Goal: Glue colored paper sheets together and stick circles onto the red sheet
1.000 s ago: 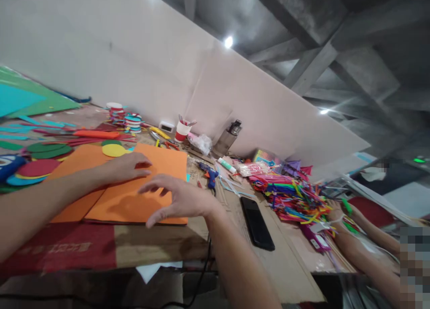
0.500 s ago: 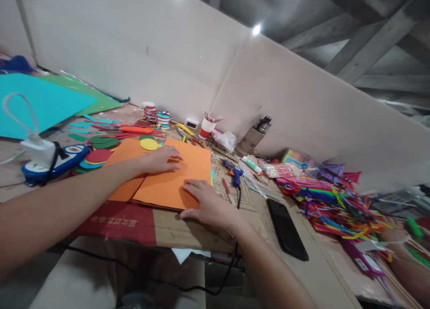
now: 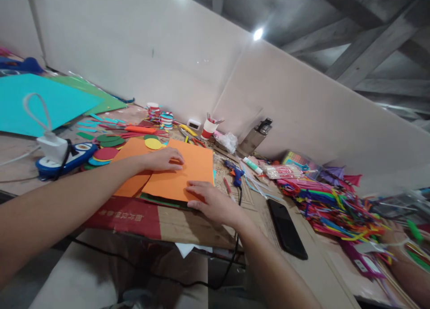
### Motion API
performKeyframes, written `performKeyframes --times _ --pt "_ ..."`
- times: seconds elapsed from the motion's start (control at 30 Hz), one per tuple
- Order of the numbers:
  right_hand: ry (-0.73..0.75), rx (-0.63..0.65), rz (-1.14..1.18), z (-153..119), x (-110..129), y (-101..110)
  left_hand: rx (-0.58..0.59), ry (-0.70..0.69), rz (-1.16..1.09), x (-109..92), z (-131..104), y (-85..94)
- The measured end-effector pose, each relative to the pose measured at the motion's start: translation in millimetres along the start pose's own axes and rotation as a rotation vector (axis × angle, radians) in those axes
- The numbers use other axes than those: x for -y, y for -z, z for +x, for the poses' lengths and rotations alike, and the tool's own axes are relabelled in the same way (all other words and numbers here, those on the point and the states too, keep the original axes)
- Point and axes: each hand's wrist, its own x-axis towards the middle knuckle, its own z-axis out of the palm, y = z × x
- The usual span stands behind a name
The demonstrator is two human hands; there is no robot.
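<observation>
While left hand (image 3: 164,159) rests on orange sheets (image 3: 193,163) — fingers spread, empty — right hand (image 3: 215,203) touches their edge, half-curled, hold unclear.

Smooth, matt orange sheets (image 3: 198,159) — paper or thin foam, hard to tell — lie by the front edge of the bench (image 3: 20,171), over dull brown cardboard (image 3: 191,228). Toward the back edge, crinkled clear plastic film (image 3: 229,142) shines; the black phone (image 3: 287,228) looks sleek — faintly glossy.
</observation>
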Motion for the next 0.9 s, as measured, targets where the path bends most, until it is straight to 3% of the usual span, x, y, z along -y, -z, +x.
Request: performKeyframes --times 0.13,0.27,0.43,0.57,0.63,0.73,0.83,0.9 --pt "-0.045 -0.105 -0.132 -4 14 -5 0.022 0.087 -0.071 -8 0 9.4" --pt "-0.223 -0.181 -0.332 -1 19 3 0.018 0.225 -0.337 -6 -4 19.3" --pt "-0.328 -0.276 -0.411 6 6 25 0.076 -0.02 -0.727 9 -12 28.6" --pt "-0.328 -0.303 -0.385 13 -6 26 0.17 0.0 -0.515 -1 -16 35.2" --pt "-0.317 -0.293 -0.348 15 -11 22 0.14 0.091 -0.369 -14 -16 34.1" --pt "-0.284 -0.334 -0.235 13 -20 20 0.134 0.085 -0.239 -28 -16 26.7" --pt "-0.289 -0.527 -0.094 4 -39 27 0.084 0.1 -0.208 -31 -15 20.0" --pt "-0.411 -0.71 -0.061 -3 -59 35 0.037 0.131 -0.213 -31 -14 18.5"
